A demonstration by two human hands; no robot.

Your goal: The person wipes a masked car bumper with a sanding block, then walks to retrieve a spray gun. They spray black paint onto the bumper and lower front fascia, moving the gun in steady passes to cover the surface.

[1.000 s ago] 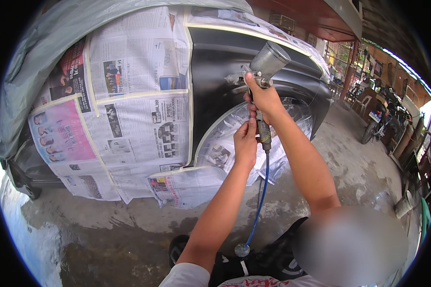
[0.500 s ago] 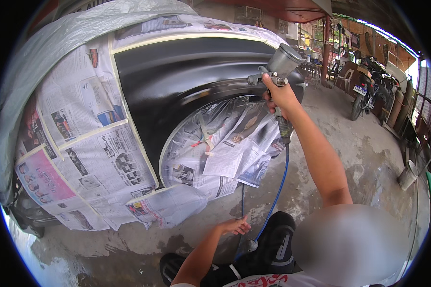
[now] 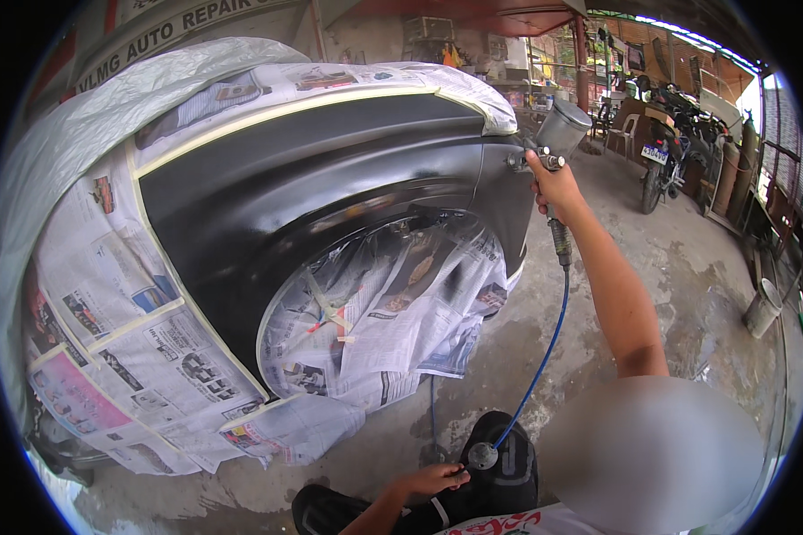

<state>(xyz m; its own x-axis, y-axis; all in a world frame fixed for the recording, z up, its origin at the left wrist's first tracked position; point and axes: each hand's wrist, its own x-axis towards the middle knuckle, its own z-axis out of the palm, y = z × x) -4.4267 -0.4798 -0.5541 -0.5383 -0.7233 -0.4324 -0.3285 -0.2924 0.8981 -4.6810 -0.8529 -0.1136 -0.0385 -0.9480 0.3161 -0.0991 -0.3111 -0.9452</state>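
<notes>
A grey plastic cover [image 3: 49, 165] drapes over the car at far left, down its side and across the top. Next to it, newspaper [image 3: 120, 267] wraps the bodywork, its sheets joined by strips of pale tape [image 3: 207, 312]. The tape frames a bare, glossy black fender [image 3: 303, 160]. Below that, clear plastic [image 3: 285, 312] and more newspaper cover the wheel, loose sheets hanging out toward the concrete floor [image 3: 526, 419].

At the bottom, the left hand [image 3: 432, 480] is low by the person's legs, fingers curled around a dark stretch of hose beside a round grey fitting [image 3: 482, 456], which sits in front of a black-clad knee [image 3: 514, 446]. From the fitting, the blue hose [image 3: 563, 308] arcs up through open space to the spray gun [image 3: 559, 241]. The right hand [image 3: 557, 185] grasps the gun's handle, holding it up at the fender's right end, the metal cup [image 3: 564, 127] tilted on top; the gap to the fender is hard to judge.

Behind stand a red post [image 3: 581, 67], a white chair [image 3: 625, 132] and a motorcycle [image 3: 657, 165], with brown cylinders [image 3: 728, 178] just beyond. Farther right, a pale bucket [image 3: 763, 308] is on the floor, well apart from the hose. A blurred oval hides the lower right.
</notes>
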